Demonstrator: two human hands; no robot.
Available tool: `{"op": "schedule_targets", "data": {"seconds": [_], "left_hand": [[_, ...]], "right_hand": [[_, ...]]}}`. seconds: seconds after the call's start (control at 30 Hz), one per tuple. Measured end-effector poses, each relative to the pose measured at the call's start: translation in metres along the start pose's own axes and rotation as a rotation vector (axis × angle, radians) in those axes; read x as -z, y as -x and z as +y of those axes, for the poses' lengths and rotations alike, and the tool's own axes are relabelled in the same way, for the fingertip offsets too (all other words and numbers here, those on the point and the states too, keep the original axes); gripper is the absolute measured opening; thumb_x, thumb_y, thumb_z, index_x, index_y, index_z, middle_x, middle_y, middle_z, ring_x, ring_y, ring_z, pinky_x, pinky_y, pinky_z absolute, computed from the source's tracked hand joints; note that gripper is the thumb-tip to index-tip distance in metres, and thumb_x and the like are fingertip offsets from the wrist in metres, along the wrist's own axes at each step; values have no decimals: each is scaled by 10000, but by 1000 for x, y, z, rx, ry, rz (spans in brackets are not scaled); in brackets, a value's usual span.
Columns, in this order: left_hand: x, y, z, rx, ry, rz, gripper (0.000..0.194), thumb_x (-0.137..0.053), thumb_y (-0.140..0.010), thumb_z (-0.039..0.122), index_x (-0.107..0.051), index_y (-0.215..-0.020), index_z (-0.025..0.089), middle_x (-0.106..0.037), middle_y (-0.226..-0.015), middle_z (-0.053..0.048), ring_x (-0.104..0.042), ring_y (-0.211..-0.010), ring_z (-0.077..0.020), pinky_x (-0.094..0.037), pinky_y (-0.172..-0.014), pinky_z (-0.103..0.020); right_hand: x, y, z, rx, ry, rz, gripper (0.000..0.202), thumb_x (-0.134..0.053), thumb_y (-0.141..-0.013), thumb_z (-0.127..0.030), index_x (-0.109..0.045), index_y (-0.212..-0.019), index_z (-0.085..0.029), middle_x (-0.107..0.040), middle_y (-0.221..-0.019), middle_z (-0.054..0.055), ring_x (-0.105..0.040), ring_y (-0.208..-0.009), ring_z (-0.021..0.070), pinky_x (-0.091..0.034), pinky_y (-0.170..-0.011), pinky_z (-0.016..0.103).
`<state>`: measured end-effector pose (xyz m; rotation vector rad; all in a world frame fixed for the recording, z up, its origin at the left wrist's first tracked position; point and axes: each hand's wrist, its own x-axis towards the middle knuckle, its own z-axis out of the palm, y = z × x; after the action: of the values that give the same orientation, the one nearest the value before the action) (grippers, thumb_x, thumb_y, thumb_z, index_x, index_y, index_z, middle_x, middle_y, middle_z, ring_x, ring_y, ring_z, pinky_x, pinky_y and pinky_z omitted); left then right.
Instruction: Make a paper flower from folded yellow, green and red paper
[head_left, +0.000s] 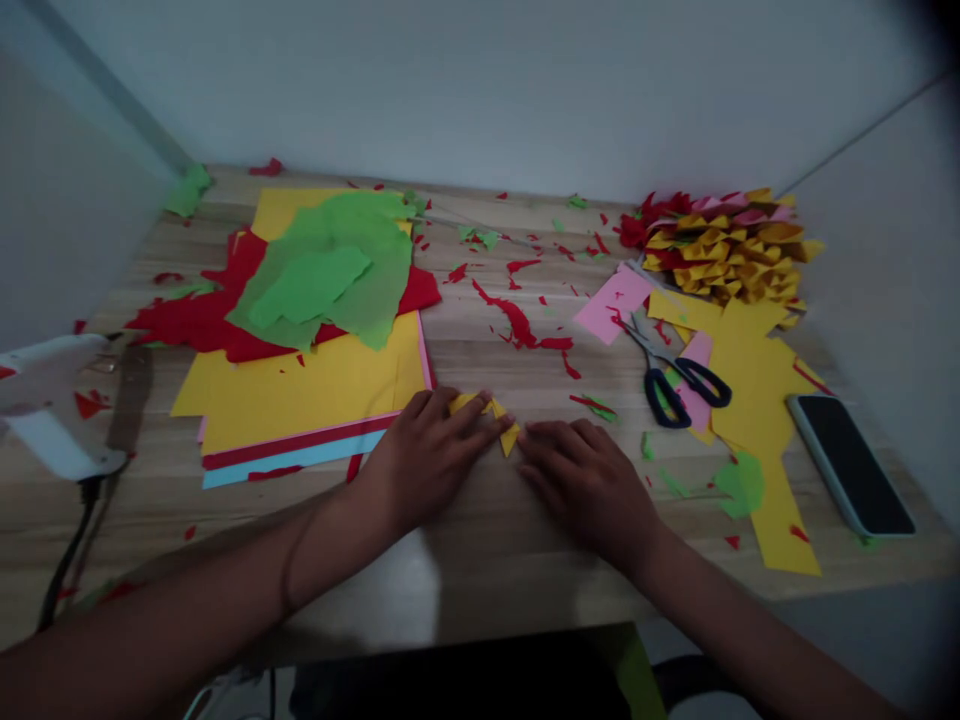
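A small folded yellow paper piece (509, 440) lies on the wooden table (480, 560) between my hands. My left hand (435, 450) presses on it from the left, its fingers together over the paper and covering part of it. On the other side, my right hand (585, 480) rests on the table with its fingers bent and close together, the fingertips at the paper's right edge. Whether the right fingers pinch the paper is too small to tell.
Yellow, red and blue sheets (300, 400) lie left under green crepe paper (337, 270). At the right are scissors (667, 375), yellow offcuts (754, 380), folded paper pieces (735, 250) and a phone (851, 465). A white glue gun (56, 400) stands far left. Red scraps (517, 320) are scattered behind.
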<state>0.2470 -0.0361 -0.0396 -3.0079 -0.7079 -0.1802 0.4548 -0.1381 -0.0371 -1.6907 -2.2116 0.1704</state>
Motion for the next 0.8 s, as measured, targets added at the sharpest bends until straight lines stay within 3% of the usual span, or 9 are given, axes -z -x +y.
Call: {"op": "schedule_targets", "data": {"seconds": [0.17,0.37,0.57,0.8], "left_hand": [[3,2,-3,6,24,-17,518,-546,-947,203,-519,-1434,378,-538,-1479,-48,-535,-1209,-322,-441,-966,-488],[4,6,1,54,72,-36,442,-483,-1002,360,-491,-1437,440,-520,-1503,-43,-483,-1323,-348,-376,-1034,-569],[-2,8,0,63,85,-90,453,-434,-1009,434,-454,-1461,455,-448,-1562,-46,-407,-1400,-353,-308,-1091,-571],[-3,9,1,71,135,-182,678,-486,-916,650,-322,-1536,431,-290,-1646,-79,-288,-1466,-423,-150,-1124,-703]], "right_hand": [[-2,-25,7,-88,-165,62,187,-550,-961,-141,-708,-1055,-176,-726,-1004,82,-639,-923,223,-517,-863,384],[-18,-58,16,43,41,36,299,-579,-904,-65,-733,-1130,-188,-695,-1064,108,-605,-969,253,-514,-873,389],[-23,-54,19,107,126,37,267,-601,-918,-112,-714,-1150,-184,-698,-1058,103,-578,-937,266,-517,-858,396],[-16,-36,19,85,3,55,267,-566,-916,-61,-727,-1093,-181,-702,-1112,105,-578,-1016,274,-542,-900,406]]}}
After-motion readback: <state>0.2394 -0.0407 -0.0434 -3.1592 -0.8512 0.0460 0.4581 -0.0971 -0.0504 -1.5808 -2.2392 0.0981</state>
